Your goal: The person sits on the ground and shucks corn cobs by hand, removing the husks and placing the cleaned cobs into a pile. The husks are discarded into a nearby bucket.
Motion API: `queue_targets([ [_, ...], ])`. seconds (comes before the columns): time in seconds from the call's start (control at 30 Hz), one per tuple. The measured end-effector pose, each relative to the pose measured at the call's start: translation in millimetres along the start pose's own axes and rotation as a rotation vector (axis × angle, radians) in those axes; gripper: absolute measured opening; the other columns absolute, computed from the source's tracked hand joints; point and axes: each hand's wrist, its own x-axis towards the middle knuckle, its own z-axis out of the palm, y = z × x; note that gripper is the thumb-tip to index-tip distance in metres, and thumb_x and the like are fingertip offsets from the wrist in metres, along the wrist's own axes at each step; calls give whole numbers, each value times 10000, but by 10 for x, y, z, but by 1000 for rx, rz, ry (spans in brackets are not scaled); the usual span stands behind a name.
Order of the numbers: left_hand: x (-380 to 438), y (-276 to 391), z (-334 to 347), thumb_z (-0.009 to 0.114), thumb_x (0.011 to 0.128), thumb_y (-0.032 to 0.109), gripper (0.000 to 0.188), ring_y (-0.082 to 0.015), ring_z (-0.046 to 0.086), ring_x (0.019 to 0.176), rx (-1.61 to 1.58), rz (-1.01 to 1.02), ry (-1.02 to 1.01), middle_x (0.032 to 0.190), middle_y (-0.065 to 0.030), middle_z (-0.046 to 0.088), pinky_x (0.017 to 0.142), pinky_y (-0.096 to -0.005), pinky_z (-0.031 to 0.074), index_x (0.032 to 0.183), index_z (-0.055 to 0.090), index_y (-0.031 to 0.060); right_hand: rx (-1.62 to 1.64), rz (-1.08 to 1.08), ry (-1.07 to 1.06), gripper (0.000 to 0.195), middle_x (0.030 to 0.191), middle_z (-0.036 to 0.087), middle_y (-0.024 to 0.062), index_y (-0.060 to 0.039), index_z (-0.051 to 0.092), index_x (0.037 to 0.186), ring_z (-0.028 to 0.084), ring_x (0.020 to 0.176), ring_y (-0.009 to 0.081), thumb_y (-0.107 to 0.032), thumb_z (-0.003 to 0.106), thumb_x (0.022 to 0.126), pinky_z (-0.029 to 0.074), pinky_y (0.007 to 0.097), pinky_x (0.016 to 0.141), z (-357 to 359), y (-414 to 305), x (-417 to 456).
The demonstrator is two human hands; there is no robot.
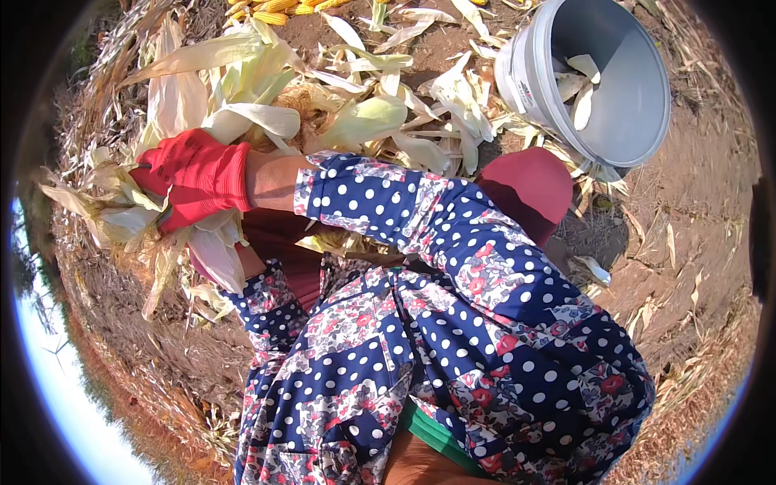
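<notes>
My right hand (197,176), in a red knit-cuffed work glove, reaches across to the left and is closed around pale, dry corn husks (130,215). Loose leaves and silk stick out below and left of the glove. Whether an ear is inside the bundle cannot be seen. Of my left arm, the patterned sleeve (273,309) and a bit of bare wrist show. A hanging husk leaf (218,257) covers my left hand, so its grip is hidden.
A heap of husks (357,124) lies in front of me. Husked yellow corn ears (276,12) are at the far edge. A grey plastic bucket (630,91) leans at the upper right, with husk pieces (582,91) inside. My knee (527,188) is near it.
</notes>
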Motion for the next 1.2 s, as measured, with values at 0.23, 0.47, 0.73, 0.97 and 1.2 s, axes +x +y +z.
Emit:
queue_targets([
  [0.23,-561,1336,-295,435,894,376,523,-276,529,1124,-378,490,243,1263,-121,550,890,-474,453,1306,464,55,-2,228,-33,789,1353,438,170,-81,436,1323,462,1219,305,-532,653,713,348,493,975,48,-72,375],
  [0.47,-359,1044,-47,530,849,358,564,-367,500,1164,-346,373,338,1261,-203,516,950,-513,437,1254,441,-24,357,974,697,417,959,616,119,-21,575,1114,568,871,225,-298,664,816,459,314,757,-466,1640,-1559],
  [0.73,-382,-403,1364,578,881,335,558,-349,531,1129,1260,697,-653,1264,-201,510,973,-432,411,1292,427,-12,396,1308,1086,335,887,614,66,-40,531,1079,570,732,148,-229,671,841,448,267,601,-830,2611,-2607],
  [0.97,-627,-519,1885,637,791,434,718,-353,521,1075,1712,599,-1494,1203,-188,519,940,-435,402,1314,418,-5,-831,1384,202,932,1452,286,204,-50,234,1428,336,1315,351,-430,702,718,310,457,1048,-1315,3360,-2471],
  [1.2,-475,-294,1681,689,728,363,555,-308,567,997,1710,800,-1297,1135,-149,580,859,-440,473,1152,579,22,-1402,865,-520,836,1413,359,147,-128,280,1418,366,1286,312,-406,670,734,230,534,1038,-1433,4135,-2239],
])
